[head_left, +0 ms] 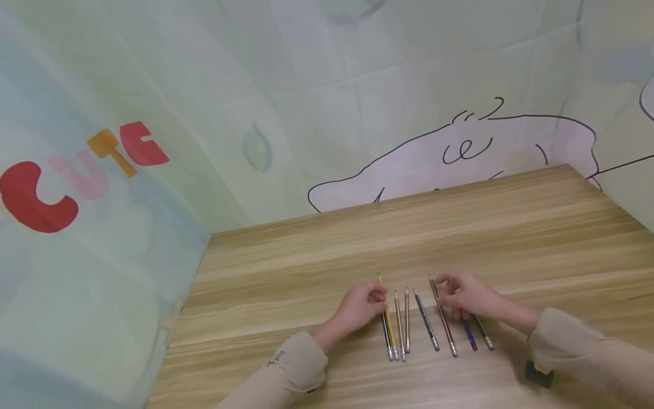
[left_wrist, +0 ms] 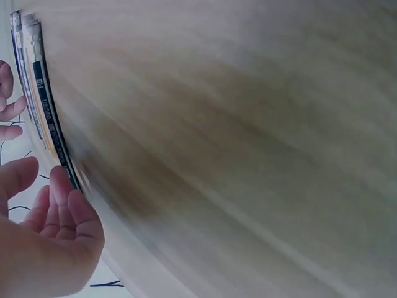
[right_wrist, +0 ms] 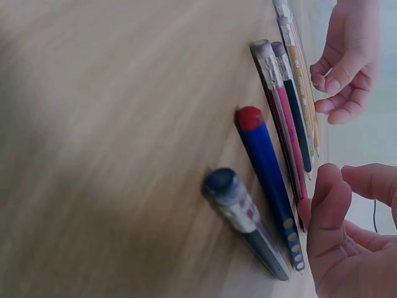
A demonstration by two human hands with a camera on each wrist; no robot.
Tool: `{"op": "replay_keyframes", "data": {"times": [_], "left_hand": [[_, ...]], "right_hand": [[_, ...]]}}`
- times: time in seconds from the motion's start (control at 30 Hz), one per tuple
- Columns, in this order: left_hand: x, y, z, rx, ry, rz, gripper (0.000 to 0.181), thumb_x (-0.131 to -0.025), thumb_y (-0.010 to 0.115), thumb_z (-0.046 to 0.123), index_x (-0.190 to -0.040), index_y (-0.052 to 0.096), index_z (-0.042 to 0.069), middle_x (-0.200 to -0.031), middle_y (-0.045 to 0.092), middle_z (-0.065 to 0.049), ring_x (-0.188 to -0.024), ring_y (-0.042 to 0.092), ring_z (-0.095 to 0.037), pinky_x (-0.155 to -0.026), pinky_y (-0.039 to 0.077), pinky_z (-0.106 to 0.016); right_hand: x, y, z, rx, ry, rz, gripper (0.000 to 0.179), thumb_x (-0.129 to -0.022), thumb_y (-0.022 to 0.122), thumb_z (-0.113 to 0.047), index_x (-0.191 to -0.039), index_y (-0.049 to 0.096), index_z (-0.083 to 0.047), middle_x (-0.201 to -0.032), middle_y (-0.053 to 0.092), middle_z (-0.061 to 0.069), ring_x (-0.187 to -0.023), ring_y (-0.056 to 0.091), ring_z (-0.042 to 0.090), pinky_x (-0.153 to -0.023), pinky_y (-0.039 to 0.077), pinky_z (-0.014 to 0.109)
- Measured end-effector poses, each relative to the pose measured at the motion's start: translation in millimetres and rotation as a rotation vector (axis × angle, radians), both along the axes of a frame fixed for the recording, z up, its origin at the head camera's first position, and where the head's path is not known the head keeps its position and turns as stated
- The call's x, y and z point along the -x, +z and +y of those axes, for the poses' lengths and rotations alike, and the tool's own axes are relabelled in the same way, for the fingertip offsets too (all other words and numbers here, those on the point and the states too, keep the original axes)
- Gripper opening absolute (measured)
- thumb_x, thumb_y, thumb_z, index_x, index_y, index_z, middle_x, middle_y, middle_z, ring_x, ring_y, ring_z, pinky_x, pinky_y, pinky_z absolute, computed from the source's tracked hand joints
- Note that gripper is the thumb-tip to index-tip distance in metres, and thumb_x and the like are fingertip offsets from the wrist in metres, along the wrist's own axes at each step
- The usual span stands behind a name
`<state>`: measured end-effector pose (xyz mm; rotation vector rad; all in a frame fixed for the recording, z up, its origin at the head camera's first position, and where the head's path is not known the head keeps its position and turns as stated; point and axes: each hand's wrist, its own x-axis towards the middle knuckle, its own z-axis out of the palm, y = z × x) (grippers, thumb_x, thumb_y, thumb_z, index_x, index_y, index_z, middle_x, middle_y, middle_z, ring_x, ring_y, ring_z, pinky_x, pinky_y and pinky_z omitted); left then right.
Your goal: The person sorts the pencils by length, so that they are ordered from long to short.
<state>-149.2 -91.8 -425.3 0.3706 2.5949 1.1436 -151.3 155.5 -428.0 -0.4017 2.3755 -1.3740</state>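
Observation:
Several pencils lie in a spread row on the table, eraser ends towards me. At the row's left side, my left hand (head_left: 361, 305) has its fingers bent loosely beside a yellow pencil (head_left: 391, 332) and a black pencil (left_wrist: 44, 105); a fingertip appears to touch the black one. Two gold pencils (head_left: 399, 326) and a dark pencil (head_left: 426, 320) lie between the hands. My right hand (head_left: 467, 295) is over the right part, thumb and fingers apart, a fingertip at the red pencil (right_wrist: 286, 118). Partly beneath it are a blue pencil (right_wrist: 263, 164) with a red end and a dark-ended pencil (right_wrist: 239, 211).
The wood-grain table (head_left: 265, 272) extends beyond the pencils to a printed cloth backdrop (head_left: 286, 125). Another cloth with coloured letters (head_left: 38, 199) hangs at the left. A small black object (head_left: 539, 375) shows beneath the right sleeve.

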Motion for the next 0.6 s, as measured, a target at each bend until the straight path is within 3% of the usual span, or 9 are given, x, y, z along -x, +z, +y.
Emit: {"op": "replay_keyframes", "data": {"times": [0.27,0.6], "left_hand": [[-0.6,-0.7,2.5,0.112,-0.014,0.096,0.025,-0.077,0.064,0.012,-0.101,0.06,0.007,-0.088,0.064,-0.001,-0.079,0.058,-0.013,-0.074,0.045,-0.024],[-2.3,1.6,7.2,0.222,-0.042,0.17,0.025,-0.076,0.065,0.017,-0.1,0.061,0.01,-0.084,0.063,0.004,-0.077,0.057,-0.009,-0.071,0.044,-0.022]], "right_hand": [[-1.2,-2.8,-5,-0.027,-0.014,0.026,0.043,-0.078,0.06,-0.006,-0.115,0.044,0.01,-0.074,0.062,0.007,-0.045,0.051,0.013,-0.037,0.043,0.027],[-4.0,-6.1,-13,-0.117,-0.086,0.022,0.041,-0.075,0.063,-0.007,-0.111,0.048,0.006,-0.057,0.054,0.004,-0.039,0.047,0.012,-0.034,0.04,0.025]]}}
